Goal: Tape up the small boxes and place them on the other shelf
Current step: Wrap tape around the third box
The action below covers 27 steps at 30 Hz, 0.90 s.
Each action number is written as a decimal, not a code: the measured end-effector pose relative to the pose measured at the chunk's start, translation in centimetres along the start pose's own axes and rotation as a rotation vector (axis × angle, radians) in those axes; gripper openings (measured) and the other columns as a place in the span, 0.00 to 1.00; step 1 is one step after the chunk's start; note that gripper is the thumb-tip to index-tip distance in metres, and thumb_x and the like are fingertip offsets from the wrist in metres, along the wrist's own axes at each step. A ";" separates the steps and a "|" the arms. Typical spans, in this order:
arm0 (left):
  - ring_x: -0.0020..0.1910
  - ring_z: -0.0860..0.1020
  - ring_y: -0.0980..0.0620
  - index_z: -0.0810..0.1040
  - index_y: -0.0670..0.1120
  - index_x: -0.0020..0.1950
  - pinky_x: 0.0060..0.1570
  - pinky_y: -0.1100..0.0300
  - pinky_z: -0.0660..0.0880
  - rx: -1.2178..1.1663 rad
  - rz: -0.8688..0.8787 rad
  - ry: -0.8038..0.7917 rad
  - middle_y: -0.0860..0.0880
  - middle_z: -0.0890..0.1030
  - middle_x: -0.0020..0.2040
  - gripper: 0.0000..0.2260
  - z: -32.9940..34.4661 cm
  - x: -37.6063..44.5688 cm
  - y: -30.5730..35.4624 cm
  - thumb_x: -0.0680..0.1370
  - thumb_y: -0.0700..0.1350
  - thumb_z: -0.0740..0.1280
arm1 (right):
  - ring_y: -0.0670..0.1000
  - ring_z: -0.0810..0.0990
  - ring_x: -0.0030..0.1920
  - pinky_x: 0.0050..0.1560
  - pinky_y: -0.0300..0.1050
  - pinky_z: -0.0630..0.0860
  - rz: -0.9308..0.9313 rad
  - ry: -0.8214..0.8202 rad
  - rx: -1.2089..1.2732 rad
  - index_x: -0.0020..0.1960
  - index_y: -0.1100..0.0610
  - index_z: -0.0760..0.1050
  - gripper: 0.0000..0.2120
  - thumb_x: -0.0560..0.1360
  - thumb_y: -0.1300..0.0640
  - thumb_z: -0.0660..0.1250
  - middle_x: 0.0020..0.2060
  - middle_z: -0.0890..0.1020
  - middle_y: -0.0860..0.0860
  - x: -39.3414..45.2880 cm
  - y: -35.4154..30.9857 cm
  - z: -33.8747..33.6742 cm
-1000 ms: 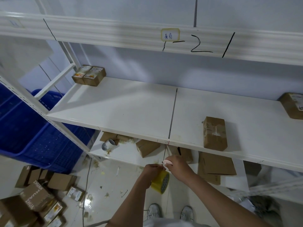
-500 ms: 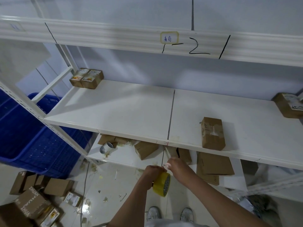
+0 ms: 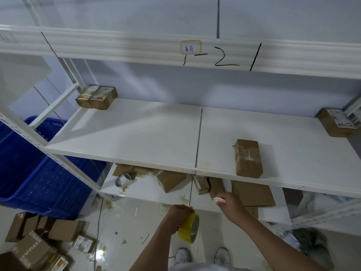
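Observation:
My left hand (image 3: 178, 214) grips a yellow tape roll (image 3: 189, 228) below the front edge of the lower shelf (image 3: 148, 192). To its right, my right hand (image 3: 229, 205) pinches a small pink tool (image 3: 218, 200) in front of the brown boxes on the lower shelf (image 3: 216, 186). A small taped brown box (image 3: 248, 159) lies on the middle shelf (image 3: 146, 137), right of its centre seam. Two labelled small boxes (image 3: 96, 97) sit at that shelf's back left corner. Another box (image 3: 335, 123) sits at its far right.
The lower shelf also holds a grey tape roll (image 3: 122, 179), a brown box (image 3: 170, 180) and flat cardboard (image 3: 254, 192). A blue crate (image 3: 29, 163) stands at the left. Several boxes (image 3: 39, 243) and scraps litter the floor. My shoes (image 3: 202, 255) are below.
My right hand has pulled away to the right from my left hand; before, both met at the tape roll. The view has shifted slightly right and down.

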<state>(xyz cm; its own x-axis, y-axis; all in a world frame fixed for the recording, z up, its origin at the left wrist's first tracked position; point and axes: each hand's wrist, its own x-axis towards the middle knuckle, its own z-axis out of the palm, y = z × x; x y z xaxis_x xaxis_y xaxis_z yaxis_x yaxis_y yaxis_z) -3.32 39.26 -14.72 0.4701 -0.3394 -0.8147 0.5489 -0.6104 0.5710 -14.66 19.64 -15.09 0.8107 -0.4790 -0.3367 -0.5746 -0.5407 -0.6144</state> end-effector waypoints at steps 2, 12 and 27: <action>0.51 0.80 0.45 0.86 0.49 0.50 0.46 0.54 0.79 0.001 0.037 -0.020 0.46 0.82 0.51 0.06 0.7 0.0 0.8 0.79 0.47 0.70 | 0.51 0.82 0.47 0.46 0.42 0.78 0.026 0.101 0.074 0.52 0.56 0.83 0.05 0.78 0.60 0.70 0.45 0.84 0.51 -0.1 -0.1 -1.4; 0.44 0.82 0.49 0.82 0.46 0.58 0.40 0.57 0.80 0.008 0.215 -0.091 0.46 0.83 0.48 0.10 6.7 -0.5 7.9 0.79 0.47 0.69 | 0.50 0.81 0.49 0.50 0.41 0.76 0.145 0.535 0.236 0.52 0.56 0.83 0.06 0.78 0.60 0.68 0.47 0.84 0.50 -1.4 4.9 -9.7; 0.44 0.81 0.48 0.85 0.48 0.48 0.53 0.47 0.81 -0.016 0.267 -0.117 0.47 0.82 0.46 0.05 16.3 -0.6 13.5 0.79 0.43 0.69 | 0.52 0.75 0.40 0.34 0.31 0.64 0.234 0.549 0.132 0.48 0.65 0.79 0.07 0.78 0.61 0.71 0.41 0.80 0.55 2.5 10.7 -18.4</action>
<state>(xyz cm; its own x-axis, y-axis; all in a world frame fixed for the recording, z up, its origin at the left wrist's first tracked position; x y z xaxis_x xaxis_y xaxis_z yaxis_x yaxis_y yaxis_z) -7.51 19.56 -8.16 0.5174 -0.5671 -0.6408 0.4276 -0.4773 0.7677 -20.86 -0.06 -9.35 0.4677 -0.8804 -0.0782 -0.6833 -0.3040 -0.6638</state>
